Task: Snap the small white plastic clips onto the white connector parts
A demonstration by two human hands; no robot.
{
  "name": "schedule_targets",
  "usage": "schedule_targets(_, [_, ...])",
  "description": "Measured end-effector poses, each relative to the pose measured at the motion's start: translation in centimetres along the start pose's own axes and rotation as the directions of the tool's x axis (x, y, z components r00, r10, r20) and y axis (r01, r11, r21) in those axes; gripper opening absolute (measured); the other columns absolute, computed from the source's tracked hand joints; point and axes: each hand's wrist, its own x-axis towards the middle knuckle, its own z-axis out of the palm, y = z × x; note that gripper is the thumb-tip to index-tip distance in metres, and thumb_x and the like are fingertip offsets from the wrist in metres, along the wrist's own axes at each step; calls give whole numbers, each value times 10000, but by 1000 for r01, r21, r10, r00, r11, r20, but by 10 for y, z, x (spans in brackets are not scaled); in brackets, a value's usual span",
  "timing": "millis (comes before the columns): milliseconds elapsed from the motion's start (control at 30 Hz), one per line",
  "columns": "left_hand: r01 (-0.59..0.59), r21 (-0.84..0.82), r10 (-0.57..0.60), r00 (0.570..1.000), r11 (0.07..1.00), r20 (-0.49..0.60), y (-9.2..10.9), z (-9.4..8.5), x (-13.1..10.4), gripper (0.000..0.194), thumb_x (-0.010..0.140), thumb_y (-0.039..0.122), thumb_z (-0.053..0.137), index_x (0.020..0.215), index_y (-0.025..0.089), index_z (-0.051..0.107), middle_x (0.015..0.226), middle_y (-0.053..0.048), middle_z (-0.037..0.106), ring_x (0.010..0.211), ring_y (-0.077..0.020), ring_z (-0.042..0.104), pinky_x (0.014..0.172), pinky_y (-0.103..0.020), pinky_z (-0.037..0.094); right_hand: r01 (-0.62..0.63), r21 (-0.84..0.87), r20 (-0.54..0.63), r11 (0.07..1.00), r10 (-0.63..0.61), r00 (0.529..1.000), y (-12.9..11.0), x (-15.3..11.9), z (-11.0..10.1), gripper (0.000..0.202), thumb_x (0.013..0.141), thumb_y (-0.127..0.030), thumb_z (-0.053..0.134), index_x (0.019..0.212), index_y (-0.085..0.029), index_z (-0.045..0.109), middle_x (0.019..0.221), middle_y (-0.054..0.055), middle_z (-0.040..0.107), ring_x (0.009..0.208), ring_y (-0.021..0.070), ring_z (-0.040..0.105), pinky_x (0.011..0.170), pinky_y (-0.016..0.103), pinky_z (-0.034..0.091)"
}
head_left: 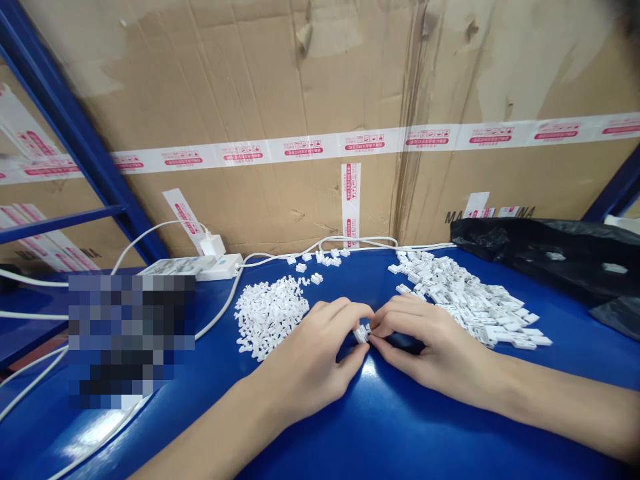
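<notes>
Between my two hands is a small white plastic block, held just above the blue tabletop. My left hand pinches its left side between thumb and fingers. At the block's right end, the thumb and fingertips of my right hand are pressed together; whatever they grip is too small and covered to make out. A heap of tiny white plastic clips lies just beyond my left hand. Past my right hand spreads a larger pile of flat white plastic blocks. Several similar small white pieces are scattered near the back edge.
A white power strip with a plugged-in adapter stands at the back left, its white cables trailing over the table. Black plastic sheeting lies at the back right. Large taped cardboard rises behind, beside a blue metal frame.
</notes>
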Motion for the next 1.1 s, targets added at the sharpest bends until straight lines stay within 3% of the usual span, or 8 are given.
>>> schedule_targets(400, [-34,-72,35,999,997,10,-1,0,0,318,963,56,494,1224,233,535,1144,-49,608,1013,-169,616,883,-312,506,25,-18,-12,1000,-25,1000,-1,1,0,139,969,-139,593,857,-199,649,819,17,689,761,159,608,744,325,461])
schedule_targets(767, [-61,-92,60,998,994,-17,-5,3,-2,338,948,51,566,1227,238,539,1139,-33,620,1025,-156,617,886,-300,513,16,-4,17,1000,-16,1000,1,0,0,105,977,-148,612,925,-202,686,889,17,712,806,159,632,780,320,482])
schedule_targets(1100, [-45,-132,39,998,990,-43,-4,5,-2,235,936,85,596,1139,204,597,1065,-51,638,952,-165,615,846,-308,537,51,14,10,999,-51,999,4,-3,1,163,1017,-168,550,999,-210,706,944,53,726,850,179,662,785,333,528])
